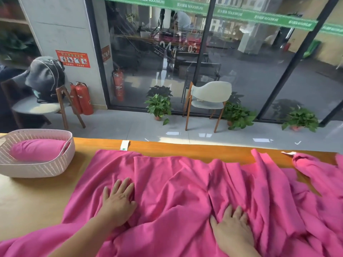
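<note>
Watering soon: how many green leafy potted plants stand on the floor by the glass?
3 potted plants: one left of the pale chair, one right of it, one far right.

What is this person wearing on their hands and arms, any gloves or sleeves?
Nothing that shows. The left hand and right hand are bare: no gloves, no rings that I can make out. The left forearm is uncovered to the picture's edge, without sleeve, watch or bracelet; the right wrist likewise.

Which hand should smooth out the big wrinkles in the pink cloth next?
Probably the right hand: it lies flat on the pink cloth beside the deep folds bunched on that side. The left hand rests on a smoother part.
</note>
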The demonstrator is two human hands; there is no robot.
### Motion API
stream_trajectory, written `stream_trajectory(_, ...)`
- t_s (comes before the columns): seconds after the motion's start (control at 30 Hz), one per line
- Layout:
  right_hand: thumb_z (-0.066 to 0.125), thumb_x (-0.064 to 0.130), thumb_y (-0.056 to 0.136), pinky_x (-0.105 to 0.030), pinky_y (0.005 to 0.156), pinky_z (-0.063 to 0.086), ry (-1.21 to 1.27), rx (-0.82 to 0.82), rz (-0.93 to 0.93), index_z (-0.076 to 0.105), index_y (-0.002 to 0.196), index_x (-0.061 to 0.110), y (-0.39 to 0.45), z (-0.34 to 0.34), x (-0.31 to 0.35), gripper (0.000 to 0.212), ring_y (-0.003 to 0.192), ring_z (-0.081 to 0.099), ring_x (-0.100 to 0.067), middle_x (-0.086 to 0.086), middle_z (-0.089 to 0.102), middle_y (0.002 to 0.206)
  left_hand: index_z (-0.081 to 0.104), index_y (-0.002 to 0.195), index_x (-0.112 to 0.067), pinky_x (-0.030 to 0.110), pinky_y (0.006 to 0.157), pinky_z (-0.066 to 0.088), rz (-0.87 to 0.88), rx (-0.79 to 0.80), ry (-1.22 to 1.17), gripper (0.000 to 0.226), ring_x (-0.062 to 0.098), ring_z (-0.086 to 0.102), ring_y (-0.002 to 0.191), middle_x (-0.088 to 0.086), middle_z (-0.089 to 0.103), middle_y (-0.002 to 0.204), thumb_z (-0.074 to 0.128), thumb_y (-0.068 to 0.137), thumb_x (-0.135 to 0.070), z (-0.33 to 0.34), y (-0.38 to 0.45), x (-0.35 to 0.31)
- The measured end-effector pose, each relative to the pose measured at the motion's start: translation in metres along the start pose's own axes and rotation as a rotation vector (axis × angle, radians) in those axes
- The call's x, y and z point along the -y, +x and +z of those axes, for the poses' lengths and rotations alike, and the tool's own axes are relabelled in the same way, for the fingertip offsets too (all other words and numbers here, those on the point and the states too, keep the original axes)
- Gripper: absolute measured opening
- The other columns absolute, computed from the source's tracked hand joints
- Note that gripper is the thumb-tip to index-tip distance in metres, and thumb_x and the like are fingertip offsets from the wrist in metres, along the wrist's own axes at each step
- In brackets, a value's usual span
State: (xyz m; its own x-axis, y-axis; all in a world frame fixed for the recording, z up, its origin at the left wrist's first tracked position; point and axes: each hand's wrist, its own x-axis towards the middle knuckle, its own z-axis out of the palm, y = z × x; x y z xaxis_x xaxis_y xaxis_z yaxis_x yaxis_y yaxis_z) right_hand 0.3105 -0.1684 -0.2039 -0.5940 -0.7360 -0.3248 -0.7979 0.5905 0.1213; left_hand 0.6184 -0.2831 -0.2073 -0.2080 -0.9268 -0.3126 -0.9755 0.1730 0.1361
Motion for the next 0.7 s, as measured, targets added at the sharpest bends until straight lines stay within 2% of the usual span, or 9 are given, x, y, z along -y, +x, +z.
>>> stream_trajectory(0.1, 0.031, 0.063, 0.098, -0.041, 0.119, 0.019, 0.031, 0.019, -0.005, 0.006, 0.157, 0.005, -0.019, 0.001, -0.011, 0.087, 0.148, 0.017, -0.039, -0.023, 0.008, 0.162, 0.004, 0.156, -0.024, 0.054, 0.119, -0.001, -0.032, -0.015, 0.041, 0.066, 0.022, -0.007, 0.15, -0.007, -0.007, 0.163, 0.033, 0.097, -0.025, -0.004, 0.008, 0.007)
stream_trajectory(0.2, 0.054, 0.046, 0.092, -0.041, 0.103, 0.044, 0.04, 0.026, -0.016, 0.036, 0.146, -0.004, -0.043, 0.001, -0.008, 0.076, 0.127, 0.05, -0.041, -0.036, 0.033, 0.148, 0.005, 0.156, -0.022, 0.055, 0.118, 0.006, -0.086, -0.048, 0.088, 0.068, 0.024, 0.001, 0.15, -0.005, -0.001, 0.163, 0.034, 0.094, -0.014, -0.003, 0.008, 0.013)
stream_trajectory(0.3, 0.065, 0.018, 0.034, -0.036, 0.037, 0.047, 0.05, -0.108, -0.169, 0.073, 0.065, -0.006, -0.059, 0.035, -0.001, 0.039, 0.04, 0.057, -0.033, -0.035, 0.063, 0.073, 0.014, 0.153, -0.022, 0.053, 0.116, 0.016, -0.117, -0.078, 0.068, 0.062, 0.024, 0.011, 0.147, -0.002, 0.007, 0.161, 0.031, 0.095, -0.012, -0.002, 0.003, 0.009)
stream_trajectory(0.37, 0.058, 0.021, 0.04, -0.032, 0.028, 0.039, 0.023, -0.37, -0.292, 0.066, 0.047, 0.0, -0.056, 0.061, 0.0, 0.024, 0.027, 0.046, -0.028, -0.027, 0.057, 0.062, 0.02, 0.151, -0.022, 0.051, 0.114, 0.022, -0.1, -0.094, 0.064, 0.059, 0.024, 0.015, 0.145, -0.001, 0.01, 0.16, 0.031, 0.094, -0.012, 0.001, -0.002, 0.007)
stream_trajectory(0.43, 0.075, 0.041, 0.044, -0.035, 0.032, 0.042, 0.041, -0.235, -0.319, 0.067, 0.05, 0.004, -0.079, 0.043, 0.002, 0.038, 0.034, 0.051, -0.029, -0.023, 0.054, 0.061, 0.018, 0.151, -0.022, 0.052, 0.115, 0.022, -0.089, -0.077, 0.066, 0.059, 0.025, 0.012, 0.146, -0.001, 0.006, 0.161, 0.031, 0.094, -0.013, 0.005, -0.008, 0.012)
stream_trajectory(0.5, 0.059, 0.078, 0.064, -0.047, 0.061, 0.053, 0.022, -0.036, -0.265, 0.076, 0.08, 0.01, -0.082, 0.009, -0.011, 0.072, 0.071, 0.066, -0.034, -0.018, 0.065, 0.085, 0.011, 0.153, -0.022, 0.052, 0.115, 0.023, -0.098, -0.06, 0.073, 0.063, 0.026, 0.006, 0.148, -0.001, -0.002, 0.162, 0.032, 0.094, -0.013, 0.007, -0.016, 0.025)
stream_trajectory(0.57, 0.014, 0.077, 0.09, -0.049, 0.092, 0.044, 0.055, -0.235, -0.182, 0.071, 0.111, 0.017, -0.061, -0.008, -0.031, 0.085, 0.11, 0.058, -0.032, -0.012, 0.062, 0.115, 0.008, 0.155, -0.021, 0.051, 0.117, 0.022, -0.101, -0.056, 0.061, 0.069, 0.026, 0.001, 0.149, -0.002, -0.006, 0.163, 0.037, 0.093, -0.014, 0.008, -0.022, 0.036)
stream_trajectory(0.63, 0.013, 0.064, 0.093, -0.047, 0.095, 0.044, 0.173, -0.332, -0.153, 0.068, 0.118, 0.02, -0.034, -0.018, -0.049, 0.075, 0.115, 0.057, -0.032, -0.01, 0.061, 0.121, 0.004, 0.156, -0.022, 0.05, 0.119, 0.017, -0.1, -0.039, 0.057, 0.077, 0.024, -0.003, 0.15, -0.003, -0.009, 0.163, 0.042, 0.089, -0.015, 0.008, -0.029, 0.038)
stream_trajectory(0.7, 0.022, 0.058, 0.098, -0.044, 0.112, 0.031, 0.187, -0.21, -0.167, 0.039, 0.15, 0.024, -0.011, -0.016, -0.062, 0.064, 0.142, 0.034, -0.029, -0.009, 0.035, 0.154, 0.001, 0.156, -0.023, 0.048, 0.12, 0.014, -0.106, -0.02, 0.051, 0.081, 0.023, -0.006, 0.15, -0.004, -0.011, 0.163, 0.044, 0.087, -0.017, 0.008, -0.034, 0.036)
